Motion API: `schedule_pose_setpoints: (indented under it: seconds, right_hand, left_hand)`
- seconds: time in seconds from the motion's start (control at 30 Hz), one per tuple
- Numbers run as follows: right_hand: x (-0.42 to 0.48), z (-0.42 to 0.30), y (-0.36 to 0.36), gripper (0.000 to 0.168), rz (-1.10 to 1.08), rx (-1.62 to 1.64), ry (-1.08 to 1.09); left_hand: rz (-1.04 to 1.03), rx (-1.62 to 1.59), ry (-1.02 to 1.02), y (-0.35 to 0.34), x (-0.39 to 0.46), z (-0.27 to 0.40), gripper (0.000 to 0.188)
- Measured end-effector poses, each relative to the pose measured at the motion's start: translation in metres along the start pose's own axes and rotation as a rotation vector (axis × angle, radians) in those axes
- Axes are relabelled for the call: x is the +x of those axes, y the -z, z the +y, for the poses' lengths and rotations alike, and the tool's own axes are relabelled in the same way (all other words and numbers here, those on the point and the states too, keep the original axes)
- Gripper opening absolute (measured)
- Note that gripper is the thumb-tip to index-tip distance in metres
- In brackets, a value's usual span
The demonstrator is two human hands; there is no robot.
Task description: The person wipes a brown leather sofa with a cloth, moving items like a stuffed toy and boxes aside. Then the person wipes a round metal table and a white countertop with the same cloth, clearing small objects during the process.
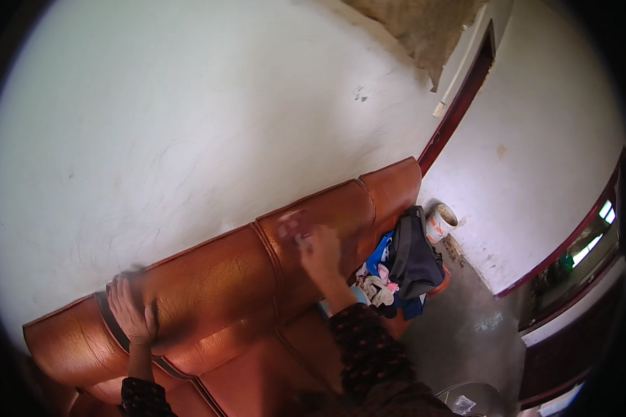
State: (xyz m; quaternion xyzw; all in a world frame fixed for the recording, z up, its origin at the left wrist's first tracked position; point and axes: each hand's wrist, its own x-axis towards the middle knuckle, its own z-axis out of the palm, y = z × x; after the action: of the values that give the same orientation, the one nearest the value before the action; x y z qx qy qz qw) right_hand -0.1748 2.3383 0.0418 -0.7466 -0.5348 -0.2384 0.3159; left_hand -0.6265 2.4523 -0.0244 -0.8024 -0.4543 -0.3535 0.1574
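A brown leather sofa [214, 276] stands against the white wall, its padded backrest running across the view. My left hand [128, 310] lies flat on the top of the backrest, beside a dark strip at a seam; it holds nothing. Further right along the backrest, my right hand [321, 253] is blurred by motion. Its fingers grip a dark reddish cloth [295, 225], also blurred, which is at the backrest's upper surface just right of a seam. Whether the cloth is pressed flat there is hard to tell.
A dark bag [414, 255] and a heap of clothes [378, 286] lie at the sofa's right end. Beyond them a white bucket [441, 222] stands by the wall [188, 104]. A glass-like round top [472, 399] shows low at the right, above the grey floor [464, 318].
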Motion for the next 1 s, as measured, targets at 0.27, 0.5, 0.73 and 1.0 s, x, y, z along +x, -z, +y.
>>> schedule_pose_setpoints:
  seconds: [0.27,0.5,0.73,1.0]
  right_hand:
    - [0.004,-0.026,-0.056,0.035,-0.112,0.155,0.118]
    - [0.062,0.016,-0.08,0.025,-0.214,0.151,0.26]
    - [0.144,0.238,-0.031,0.014,-0.381,-0.086,-0.1]
    - [0.122,0.162,-0.05,0.008,-0.274,0.305,0.354]
  left_hand:
    - [0.076,0.126,0.166,-0.001,0.021,0.041,0.07]
    - [0.167,-0.116,0.224,-0.068,0.082,0.212,0.062]
    - [0.11,0.057,0.223,-0.085,0.077,0.23,0.061]
    - [0.105,0.159,0.209,-0.087,0.084,0.235,0.061]
